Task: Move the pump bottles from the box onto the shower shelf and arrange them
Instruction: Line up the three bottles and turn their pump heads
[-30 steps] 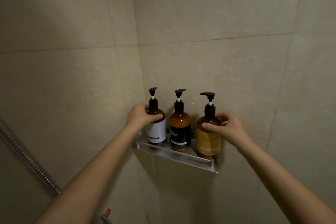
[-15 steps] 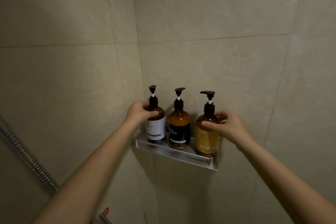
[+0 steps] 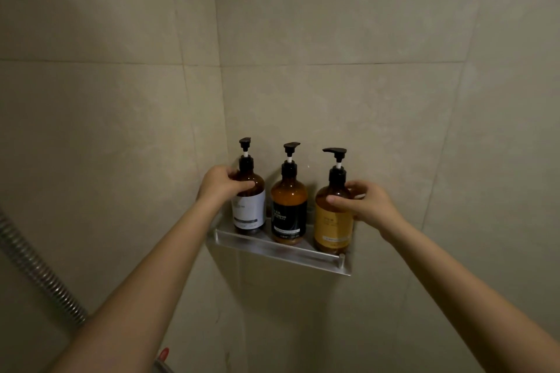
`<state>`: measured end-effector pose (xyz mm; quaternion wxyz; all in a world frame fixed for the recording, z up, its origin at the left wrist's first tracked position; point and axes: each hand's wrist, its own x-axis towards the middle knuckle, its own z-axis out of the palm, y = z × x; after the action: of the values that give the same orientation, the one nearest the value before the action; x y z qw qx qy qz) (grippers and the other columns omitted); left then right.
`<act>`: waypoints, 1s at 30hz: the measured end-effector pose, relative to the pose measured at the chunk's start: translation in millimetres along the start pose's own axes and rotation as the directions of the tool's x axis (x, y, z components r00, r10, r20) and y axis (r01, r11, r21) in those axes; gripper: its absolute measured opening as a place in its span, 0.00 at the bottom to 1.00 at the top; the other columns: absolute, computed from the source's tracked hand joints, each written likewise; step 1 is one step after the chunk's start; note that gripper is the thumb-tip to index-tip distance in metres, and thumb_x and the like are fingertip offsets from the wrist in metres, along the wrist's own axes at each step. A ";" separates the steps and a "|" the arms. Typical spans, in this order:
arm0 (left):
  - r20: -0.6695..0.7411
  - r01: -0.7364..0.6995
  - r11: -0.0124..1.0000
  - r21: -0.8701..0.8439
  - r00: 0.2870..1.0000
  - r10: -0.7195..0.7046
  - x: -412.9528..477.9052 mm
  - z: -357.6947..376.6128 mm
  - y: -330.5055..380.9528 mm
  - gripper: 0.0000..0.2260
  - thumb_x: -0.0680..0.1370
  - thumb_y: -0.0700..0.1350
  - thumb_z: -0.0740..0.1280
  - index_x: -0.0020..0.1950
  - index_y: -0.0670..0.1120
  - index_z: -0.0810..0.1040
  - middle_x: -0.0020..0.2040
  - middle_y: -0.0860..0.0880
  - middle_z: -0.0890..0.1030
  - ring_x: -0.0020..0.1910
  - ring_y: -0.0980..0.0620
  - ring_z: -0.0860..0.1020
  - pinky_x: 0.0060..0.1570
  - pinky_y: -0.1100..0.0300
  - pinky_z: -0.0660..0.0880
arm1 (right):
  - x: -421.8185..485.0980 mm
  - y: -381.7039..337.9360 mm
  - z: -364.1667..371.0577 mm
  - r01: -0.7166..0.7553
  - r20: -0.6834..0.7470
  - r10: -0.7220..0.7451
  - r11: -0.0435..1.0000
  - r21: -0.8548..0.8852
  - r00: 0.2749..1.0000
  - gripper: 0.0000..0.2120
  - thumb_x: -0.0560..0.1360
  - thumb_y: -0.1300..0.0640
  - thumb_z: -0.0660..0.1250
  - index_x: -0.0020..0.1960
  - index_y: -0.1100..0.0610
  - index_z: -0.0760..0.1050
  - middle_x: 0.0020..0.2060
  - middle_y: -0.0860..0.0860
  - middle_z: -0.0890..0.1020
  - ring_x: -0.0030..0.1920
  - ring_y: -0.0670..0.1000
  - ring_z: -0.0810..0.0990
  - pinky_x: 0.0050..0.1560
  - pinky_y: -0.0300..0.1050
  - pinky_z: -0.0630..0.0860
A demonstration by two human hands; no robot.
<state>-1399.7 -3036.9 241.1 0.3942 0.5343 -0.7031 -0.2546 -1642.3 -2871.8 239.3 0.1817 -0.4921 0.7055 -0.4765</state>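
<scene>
On the metal corner shelf [image 3: 281, 248]: three upright amber pump bottles. Left hand [image 3: 219, 185] wrapped around white-label bottle [image 3: 249, 209]; right hand [image 3: 368, 204] clasps yellow-label bottle [image 3: 333, 224]. Black-label bottle [image 3: 289, 212] between, untouched.

Beige tiled walls [image 3: 348, 24] meeting in a corner, ribbed metal shower hose [image 3: 39, 272] lower left, some red-tipped thing [image 3: 164, 354], maybe a tap handle.

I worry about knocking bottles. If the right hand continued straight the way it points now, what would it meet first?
The right hand already holds the yellow-label bottle. Pushed further left, that bottle would probably meet the black-label bottle first; depth is unclear.
</scene>
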 end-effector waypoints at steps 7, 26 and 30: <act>0.034 0.044 0.999 0.029 0.998 -0.045 3.3 -2.7 3.2 0.20 0.64 0.50 0.77 0.51 0.43 0.79 0.43 0.48 0.79 0.42 0.50 0.77 0.44 0.54 0.75 | 0.7 -2.8 1.0 -0.005 0.004 0.005 1.000 0.000 1.000 0.34 0.64 0.46 0.76 0.65 0.58 0.71 0.59 0.55 0.78 0.57 0.55 0.77 0.54 0.54 0.79; -0.006 -0.001 0.997 -0.071 1.000 0.001 -8.4 3.8 -2.0 0.24 0.68 0.47 0.75 0.62 0.42 0.76 0.57 0.44 0.81 0.47 0.52 0.74 0.45 0.58 0.68 | 5.9 1.3 2.2 -0.012 0.017 0.012 1.000 0.008 1.000 0.34 0.64 0.45 0.76 0.64 0.57 0.71 0.57 0.54 0.78 0.55 0.54 0.77 0.51 0.50 0.80; 0.005 -0.003 0.994 -0.112 1.000 0.004 -18.8 3.3 4.4 0.27 0.69 0.46 0.74 0.66 0.43 0.72 0.63 0.43 0.77 0.56 0.47 0.76 0.51 0.55 0.72 | 4.9 0.7 2.0 -0.001 0.021 0.001 1.000 0.010 1.000 0.33 0.65 0.46 0.76 0.65 0.57 0.71 0.58 0.55 0.77 0.56 0.54 0.77 0.52 0.51 0.80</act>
<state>-1402.7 -3017.8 237.4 0.4223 0.5094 -0.6896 -0.2943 -1643.4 -2877.0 238.8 0.1919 -0.4959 0.7015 -0.4745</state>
